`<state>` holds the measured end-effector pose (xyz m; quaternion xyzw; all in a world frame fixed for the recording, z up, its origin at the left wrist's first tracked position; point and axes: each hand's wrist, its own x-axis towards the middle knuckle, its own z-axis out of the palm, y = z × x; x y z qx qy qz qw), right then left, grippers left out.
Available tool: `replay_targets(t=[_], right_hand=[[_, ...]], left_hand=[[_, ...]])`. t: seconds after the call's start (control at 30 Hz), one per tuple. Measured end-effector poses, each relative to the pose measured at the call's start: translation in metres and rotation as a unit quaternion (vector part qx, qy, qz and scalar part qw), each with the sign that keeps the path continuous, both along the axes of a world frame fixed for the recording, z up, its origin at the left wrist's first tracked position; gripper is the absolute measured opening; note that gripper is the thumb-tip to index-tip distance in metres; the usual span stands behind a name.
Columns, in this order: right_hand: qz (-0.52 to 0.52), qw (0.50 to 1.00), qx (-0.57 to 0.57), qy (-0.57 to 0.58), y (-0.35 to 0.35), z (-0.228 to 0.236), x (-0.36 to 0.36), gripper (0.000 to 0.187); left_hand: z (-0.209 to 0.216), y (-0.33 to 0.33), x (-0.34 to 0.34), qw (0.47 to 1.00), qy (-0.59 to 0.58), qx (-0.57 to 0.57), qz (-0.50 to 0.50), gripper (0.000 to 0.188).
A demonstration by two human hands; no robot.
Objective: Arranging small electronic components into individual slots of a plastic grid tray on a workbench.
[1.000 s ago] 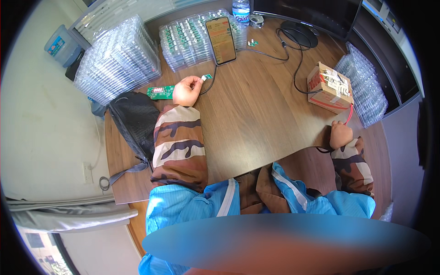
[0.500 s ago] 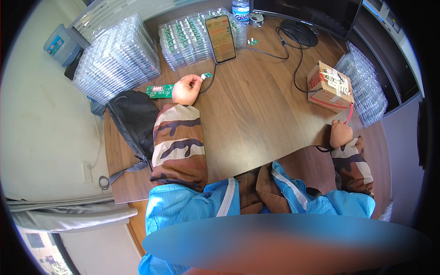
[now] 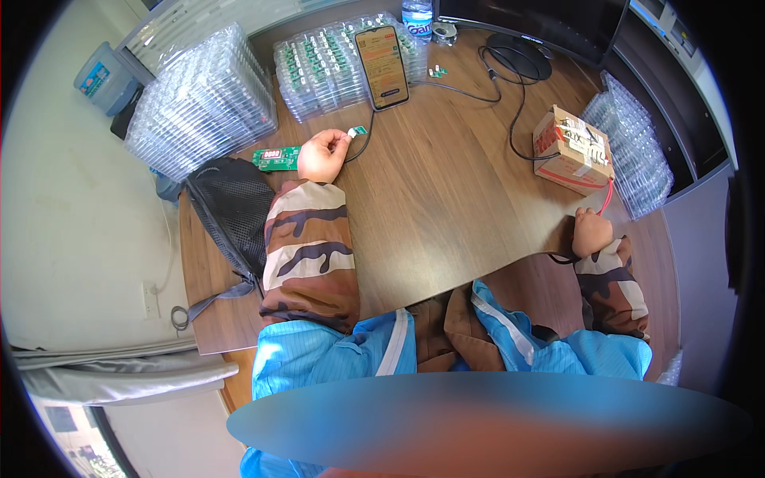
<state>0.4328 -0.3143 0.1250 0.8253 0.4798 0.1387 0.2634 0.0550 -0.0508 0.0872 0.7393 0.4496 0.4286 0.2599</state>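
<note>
My left hand [image 3: 321,156] rests at the left middle of the desk, closed in a pinch on a small green circuit board [image 3: 358,131] with a white part on it. Beside that hand lies a longer green circuit board [image 3: 275,159] with a lit red digit display; its right end is behind my hand. My right hand [image 3: 592,232] is curled at the desk's right front edge. Red wires [image 3: 608,196] run down from a cardboard box [image 3: 573,151] to its fingers. Whatever it grips is hidden.
Behind my left hand a phone [image 3: 382,68] stands lit before trays of small boards [image 3: 319,64]. Stacked clear plastic trays [image 3: 203,99] rise at left, more trays [image 3: 629,147] at right. A black mesh bag [image 3: 227,207], a black cable [image 3: 511,119] and a monitor [image 3: 538,24] are also there.
A dark oval band now shows low on the phone's screen. Both hands hold the same places and grips; the whole view has shifted very slightly.
</note>
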Motion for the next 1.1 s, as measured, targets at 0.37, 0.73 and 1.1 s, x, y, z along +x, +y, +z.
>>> replay_targets(t=[0.37, 0.73, 1.1], right_hand=[[0.021, 0.999, -0.014, 0.024, -0.001, -0.010, 0.013, 0.024], [0.408, 0.837, 0.239, 0.275, 0.072, 0.075, -0.105, 0.006], [-0.009, 0.461, -0.059, 0.885, 0.269, 0.012, -0.208, 0.026]], left_hand=[[-0.005, 0.003, -0.001, 1.000, -0.003, 0.009, -0.003, 0.015], [-0.001, -0.001, 0.001, 0.997, -0.040, 0.051, -0.029, 0.011], [0.008, -0.005, -0.001, 0.996, -0.032, 0.059, -0.056, 0.009]])
